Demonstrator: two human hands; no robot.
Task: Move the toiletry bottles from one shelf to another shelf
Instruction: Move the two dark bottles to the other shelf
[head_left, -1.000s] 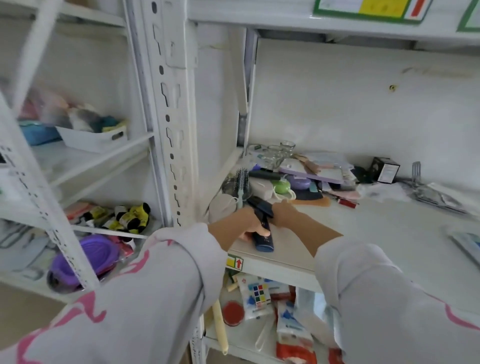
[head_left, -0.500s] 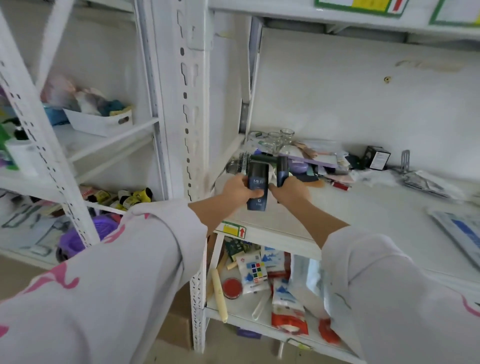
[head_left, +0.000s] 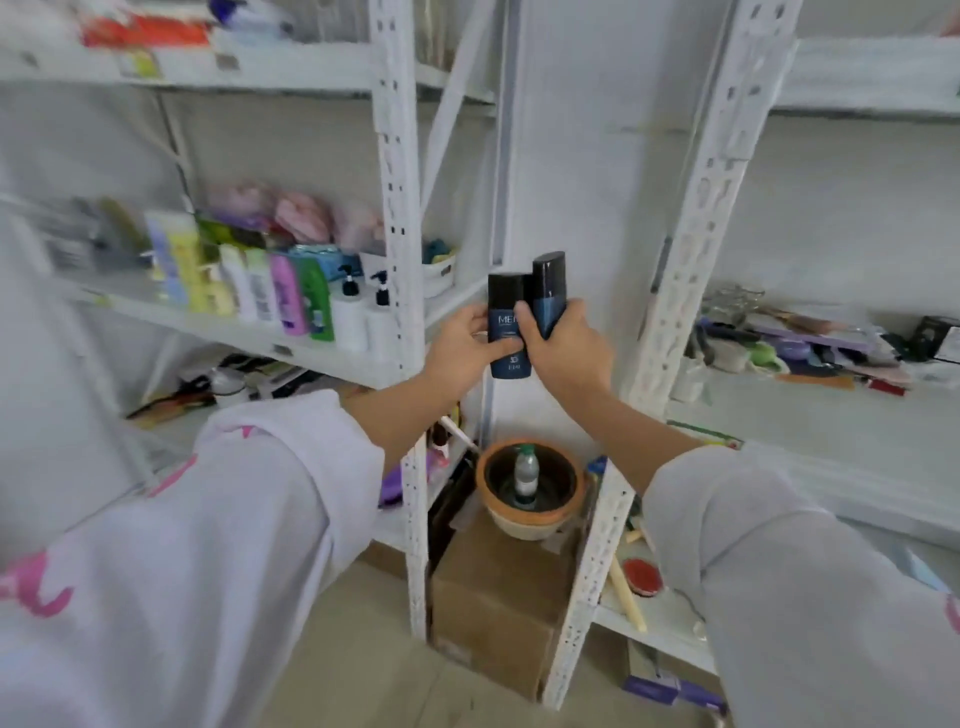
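White slotted shelving units (head_left: 397, 218) stood before me against a pale wall (head_left: 576, 156), with a cardboard box (head_left: 493, 603) on the beige floor (head_left: 353, 670).

The left shelf (head_left: 249, 338) carries a row of, seemingly, toiletry bottles (head_left: 270, 291).

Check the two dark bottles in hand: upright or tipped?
Upright. The left hand holds the labelled dark bottle, cap up; the right hand holds the slimmer bottle, leaning slightly.

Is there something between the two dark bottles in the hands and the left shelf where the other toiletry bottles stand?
Yes. The white upright post stands between the two dark bottles and the row of toiletry bottles. The left hand and right hand must probably carry them around its front.
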